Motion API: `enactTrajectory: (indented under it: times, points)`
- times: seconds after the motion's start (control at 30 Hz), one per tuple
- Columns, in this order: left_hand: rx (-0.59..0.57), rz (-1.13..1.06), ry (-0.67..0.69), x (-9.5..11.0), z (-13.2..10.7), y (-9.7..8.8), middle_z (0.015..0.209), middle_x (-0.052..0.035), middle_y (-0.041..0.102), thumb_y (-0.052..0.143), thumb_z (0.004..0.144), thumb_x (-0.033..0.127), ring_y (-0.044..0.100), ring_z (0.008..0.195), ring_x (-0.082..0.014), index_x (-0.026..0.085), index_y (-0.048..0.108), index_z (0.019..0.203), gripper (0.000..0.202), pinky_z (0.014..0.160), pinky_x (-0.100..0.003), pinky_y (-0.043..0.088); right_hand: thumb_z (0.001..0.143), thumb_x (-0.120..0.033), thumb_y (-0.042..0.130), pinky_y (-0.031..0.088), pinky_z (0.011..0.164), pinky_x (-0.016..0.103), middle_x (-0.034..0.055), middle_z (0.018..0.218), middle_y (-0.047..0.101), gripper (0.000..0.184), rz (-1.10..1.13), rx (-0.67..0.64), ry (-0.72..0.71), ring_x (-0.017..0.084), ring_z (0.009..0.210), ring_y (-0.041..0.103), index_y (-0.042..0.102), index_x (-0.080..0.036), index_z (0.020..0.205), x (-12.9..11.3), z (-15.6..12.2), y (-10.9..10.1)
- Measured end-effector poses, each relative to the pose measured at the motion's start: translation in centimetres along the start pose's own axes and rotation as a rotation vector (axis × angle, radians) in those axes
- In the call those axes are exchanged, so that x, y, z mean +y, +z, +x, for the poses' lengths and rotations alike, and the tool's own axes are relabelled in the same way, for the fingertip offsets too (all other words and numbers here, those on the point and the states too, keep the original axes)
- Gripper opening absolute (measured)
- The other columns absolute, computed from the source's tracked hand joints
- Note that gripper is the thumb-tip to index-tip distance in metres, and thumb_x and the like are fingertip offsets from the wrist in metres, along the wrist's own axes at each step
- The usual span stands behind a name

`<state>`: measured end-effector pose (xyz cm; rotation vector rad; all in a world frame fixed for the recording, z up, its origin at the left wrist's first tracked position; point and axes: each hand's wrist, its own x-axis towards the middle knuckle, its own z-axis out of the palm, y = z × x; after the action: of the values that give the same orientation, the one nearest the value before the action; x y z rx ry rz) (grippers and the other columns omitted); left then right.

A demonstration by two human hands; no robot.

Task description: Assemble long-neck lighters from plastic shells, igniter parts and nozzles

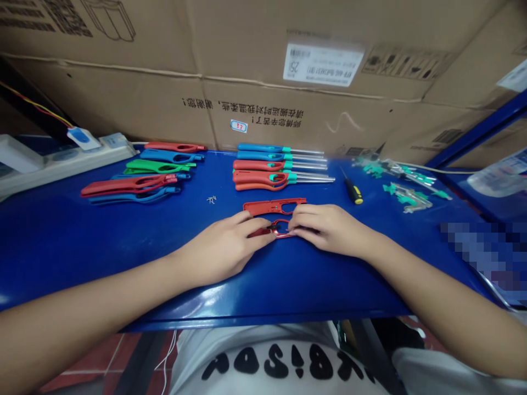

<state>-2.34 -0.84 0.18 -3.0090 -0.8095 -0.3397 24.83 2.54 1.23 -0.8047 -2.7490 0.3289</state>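
Note:
Both hands meet over a red lighter casing half (283, 235) near the front of the blue table. My left hand (226, 244) is closed on its left part, fingers bent over the shell. With a pinch, my right hand (325, 227) grips its right end by the oval trigger opening. A small dark part shows inside the shell between the fingertips; its kind is unclear. Just beyond lies another red casing half (263, 207), inner side up, partly behind the left fingers. Several small screws (211, 200) lie to the left.
Red, blue and green handle shells (140, 185) lie back left, beside a power strip (61, 164). Assembled lighters (263, 180) with metal tubes sit back centre. A screwdriver (353, 189), green-and-clear parts (407, 195) and a pixelated flat object (494, 258) are right. A cardboard box (247, 71) stands behind.

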Motion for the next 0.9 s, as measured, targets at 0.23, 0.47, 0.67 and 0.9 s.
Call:
enactTrajectory:
  times: [0.23,0.47,0.67,0.9]
  points:
    - [0.101,-0.217,-0.102,-0.01,0.17,0.30,0.128,-0.0079,0.066,0.046,0.102,0.015,0.060,0.110,-0.0225,0.025,0.067,0.129,0.036,0.097,-0.038,0.053,0.102,-0.026,0.052,0.049,0.074,0.028,0.0066,0.103,0.071,0.018,-0.039,-0.035,-0.039,0.017,0.088,0.067,0.068,-0.020,0.101,-0.30,-0.42,-0.59]
    - [0.097,-0.278,-0.111,-0.27,0.30,0.48,0.128,-0.0084,0.064,0.050,0.098,0.011,0.058,0.110,-0.0232,0.026,0.067,0.129,0.038,0.097,-0.039,0.052,0.099,-0.023,0.055,0.051,0.077,0.029,0.0065,0.107,0.072,0.015,0.011,-0.043,-0.030,0.018,0.091,0.069,0.070,-0.020,0.101,-0.30,-0.49,-0.55]
    - [0.091,-0.276,-0.097,-0.34,0.48,0.33,0.126,-0.0092,0.064,0.050,0.097,0.011,0.058,0.111,-0.0237,0.025,0.068,0.127,0.037,0.099,-0.041,0.050,0.097,-0.025,0.059,0.051,0.078,0.031,0.0060,0.107,0.072,0.013,-0.008,-0.067,-0.028,0.019,0.093,0.068,0.069,-0.021,0.104,-0.47,-0.54,-0.82]
    - [0.066,-0.249,-0.107,-0.33,0.41,0.41,0.127,-0.0092,0.064,0.049,0.099,0.013,0.059,0.111,-0.0243,0.026,0.068,0.128,0.036,0.096,-0.040,0.050,0.095,-0.027,0.061,0.051,0.080,0.031,0.0057,0.108,0.071,0.011,0.048,-0.061,-0.043,0.018,0.093,0.068,0.071,-0.022,0.099,-0.47,-0.54,-0.70]
